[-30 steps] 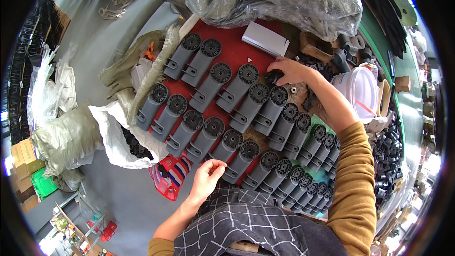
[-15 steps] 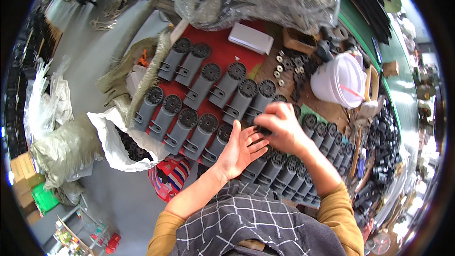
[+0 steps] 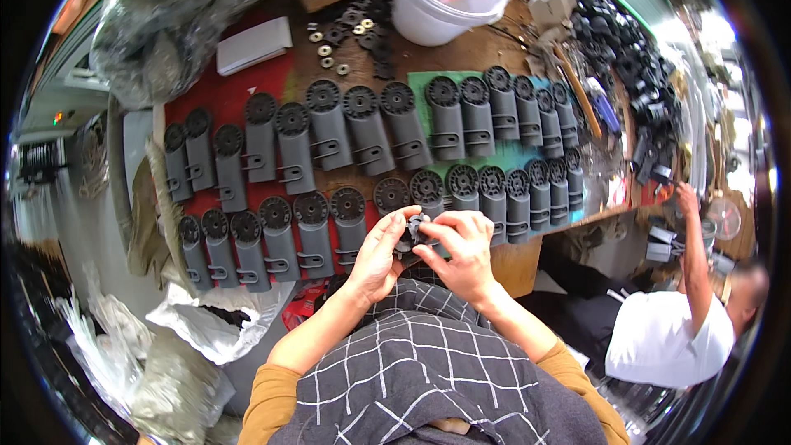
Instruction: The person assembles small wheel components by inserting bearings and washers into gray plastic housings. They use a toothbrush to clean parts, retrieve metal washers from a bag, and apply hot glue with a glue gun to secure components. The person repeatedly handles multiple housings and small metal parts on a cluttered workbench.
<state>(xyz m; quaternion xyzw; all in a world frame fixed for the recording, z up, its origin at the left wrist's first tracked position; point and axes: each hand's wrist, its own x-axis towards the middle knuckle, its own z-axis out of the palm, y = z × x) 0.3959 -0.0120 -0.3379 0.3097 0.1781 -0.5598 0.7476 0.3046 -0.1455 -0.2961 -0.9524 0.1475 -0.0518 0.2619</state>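
Observation:
Close to my body, in front of the checked apron, both hands meet on a small dark plastic part [image 3: 411, 235]. My left hand [image 3: 377, 259] grips it from the left with fingers and thumb. From the right, my right hand [image 3: 463, 255] pinches the same part at its upper side. Fingers cover much of it, so its full shape is hidden. Just beyond my hands stands a front row of grey tubular plastic housings [image 3: 315, 239] with round, slotted black ends. A second row of such housings [image 3: 328, 128] lies behind.
A white bucket [image 3: 437, 12] stands at the back near loose black parts and pale rings [image 3: 326, 51]. A white box [image 3: 254, 45] lies at the back left beside plastic sheeting [image 3: 177, 12]. An open white sack [image 3: 206, 325] sits at the left. A co-worker [image 3: 671, 334] is at the right.
The view has swung to the right, bringing a co-worker into sight. My left hand, open before, has closed on the dark part, and both hands are now together nearer my body.

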